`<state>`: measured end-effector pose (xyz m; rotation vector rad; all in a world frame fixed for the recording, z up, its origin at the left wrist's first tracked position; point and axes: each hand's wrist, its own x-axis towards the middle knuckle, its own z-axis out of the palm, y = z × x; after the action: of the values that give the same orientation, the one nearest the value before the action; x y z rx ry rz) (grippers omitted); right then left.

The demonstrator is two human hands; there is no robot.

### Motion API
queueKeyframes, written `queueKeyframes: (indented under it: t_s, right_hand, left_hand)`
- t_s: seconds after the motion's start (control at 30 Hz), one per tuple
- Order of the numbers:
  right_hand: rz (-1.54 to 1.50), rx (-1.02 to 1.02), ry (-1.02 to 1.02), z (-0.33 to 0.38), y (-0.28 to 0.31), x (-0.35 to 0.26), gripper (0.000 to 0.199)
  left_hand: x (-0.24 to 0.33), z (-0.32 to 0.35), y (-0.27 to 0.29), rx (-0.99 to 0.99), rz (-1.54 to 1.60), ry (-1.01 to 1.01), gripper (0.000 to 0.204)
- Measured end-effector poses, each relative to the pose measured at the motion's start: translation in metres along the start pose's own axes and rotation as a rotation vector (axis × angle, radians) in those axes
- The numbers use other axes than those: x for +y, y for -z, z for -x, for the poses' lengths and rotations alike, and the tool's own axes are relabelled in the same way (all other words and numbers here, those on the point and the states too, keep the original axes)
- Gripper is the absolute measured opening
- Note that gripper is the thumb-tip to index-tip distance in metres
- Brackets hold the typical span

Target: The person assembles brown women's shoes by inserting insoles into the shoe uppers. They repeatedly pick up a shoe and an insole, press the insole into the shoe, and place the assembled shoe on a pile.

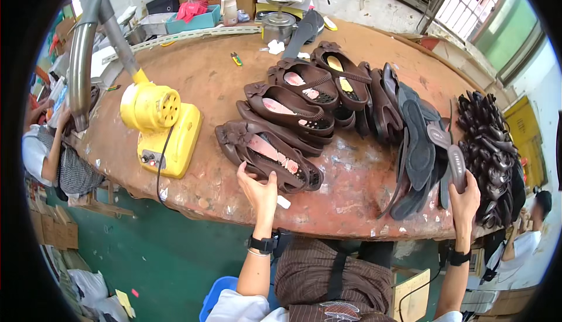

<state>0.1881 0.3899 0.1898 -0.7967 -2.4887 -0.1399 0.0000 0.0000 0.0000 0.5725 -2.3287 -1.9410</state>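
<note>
My left hand rests against the near side of a dark brown shoe, its thumb and fingers spread apart. That shoe has a flower ornament at the toe and a pinkish, dotted inside. My right hand is closed around the lower end of a brown insole with a pale printed strip. Beside it, another brown insole lies on a pile of dark grey insoles. Several more brown shoes stand behind the near one, among them a strapped shoe with a yellow inside.
A yellow machine with a metal duct stands at the left of the worktable. A heap of dark brown shoe parts sits at the far right. A lidded pot stands at the back. Other people are at both sides.
</note>
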Motion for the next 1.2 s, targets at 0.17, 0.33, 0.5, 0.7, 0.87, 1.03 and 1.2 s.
queueKeyframes:
  t_s: [0.17,0.33,0.5,0.7,0.87,1.03,1.2]
  right_hand:
    - [-0.553,-0.140,-0.150,0.036,0.023,-0.088,0.045]
    - [-0.345,-0.462,0.260,0.081,-0.052,-0.133,0.057]
    - [0.107,-0.397,0.197,0.060,-0.088,-0.079,0.053]
    - [-0.178,-0.543,-0.066,0.041,-0.099,-0.016,0.058]
    - [-0.332,-0.509,-0.088,0.044,-0.077,-0.015,0.077]
    - [-0.696,-0.297,-0.032,0.055,-0.012,-0.032,0.099]
    - [-1.287,-0.591,-0.235,0.082,0.004,0.011,0.083]
  left_hand:
    - [0.013,-0.017,0.011,0.021,-0.141,-0.121,0.078]
    - [0.014,-0.033,0.008,0.039,-0.192,-0.239,0.066]
    - [-0.003,-0.064,0.054,0.090,-0.331,-0.144,0.062]
    - [0.041,-0.072,0.095,0.207,-0.513,-0.219,0.047]
    - [0.121,-0.017,0.026,0.363,-0.681,-0.806,0.034]
    - [0.183,0.051,-0.091,-0.259,-0.370,-0.828,0.047]
    - [0.178,0.010,-0.168,0.113,-0.478,-0.919,0.034]
